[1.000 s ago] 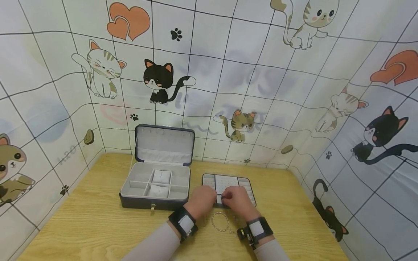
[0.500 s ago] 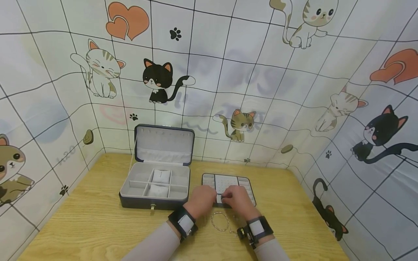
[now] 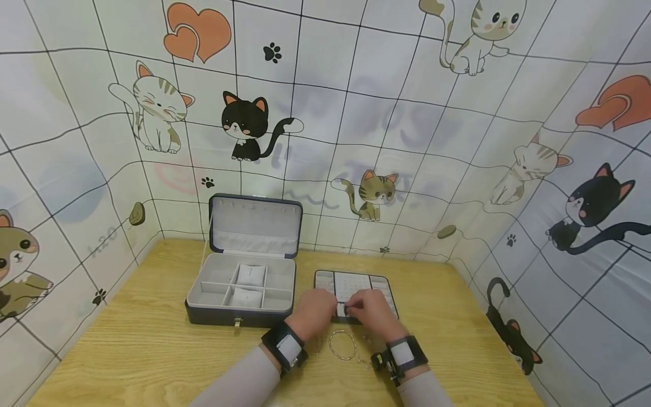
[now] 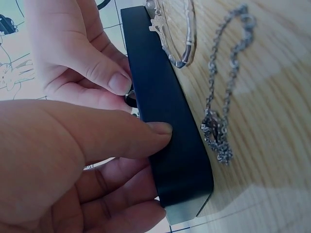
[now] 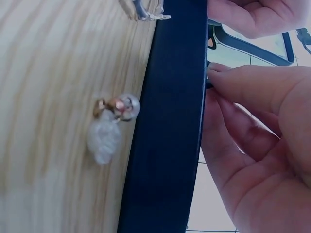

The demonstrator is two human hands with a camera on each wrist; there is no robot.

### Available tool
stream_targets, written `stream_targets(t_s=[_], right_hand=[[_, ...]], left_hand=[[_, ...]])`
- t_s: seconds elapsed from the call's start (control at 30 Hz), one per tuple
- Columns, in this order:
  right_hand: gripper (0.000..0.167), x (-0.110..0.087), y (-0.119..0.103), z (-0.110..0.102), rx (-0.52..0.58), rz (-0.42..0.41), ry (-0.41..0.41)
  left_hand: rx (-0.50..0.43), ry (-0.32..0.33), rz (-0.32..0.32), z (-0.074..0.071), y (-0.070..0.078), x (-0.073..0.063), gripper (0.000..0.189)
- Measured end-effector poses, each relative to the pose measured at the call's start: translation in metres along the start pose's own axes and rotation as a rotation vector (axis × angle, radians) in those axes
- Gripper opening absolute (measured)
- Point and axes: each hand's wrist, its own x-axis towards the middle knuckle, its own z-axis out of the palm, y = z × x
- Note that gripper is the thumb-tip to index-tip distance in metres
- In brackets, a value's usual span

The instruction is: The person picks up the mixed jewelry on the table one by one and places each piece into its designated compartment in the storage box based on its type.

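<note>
A shallow dark-edged jewelry tray with pale compartments lies on the table. My left hand grips its near left edge; in the left wrist view the thumb presses the dark outer wall and the fingers curl behind it. Over the tray's near middle section, my right hand pinches a small dark ring between thumb and fingertips. The ring is mostly hidden by the fingers and the tray wall. In front of the tray lie a bracelet, a silver chain and a pearl earring.
To the left stands a dark jewelry box, lid raised, with two white cushions in its middle compartments. Cat-printed cloth walls enclose the wooden table at the back and sides.
Both hands keep almost the same place at the tray. The right wrist shifts very slightly to the right; the box, tray and loose jewelry stay put.
</note>
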Motion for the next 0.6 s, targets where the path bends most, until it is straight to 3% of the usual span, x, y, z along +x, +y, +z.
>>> stream_targets(t_s=[0.6], right_hand=[[0.009,-0.0002,-0.0038,-0.0022,-0.009,0.012,-0.016]], left_hand=[[-0.005,-0.022,-0.008,0.0030,0.0001,0.0027,0.010]])
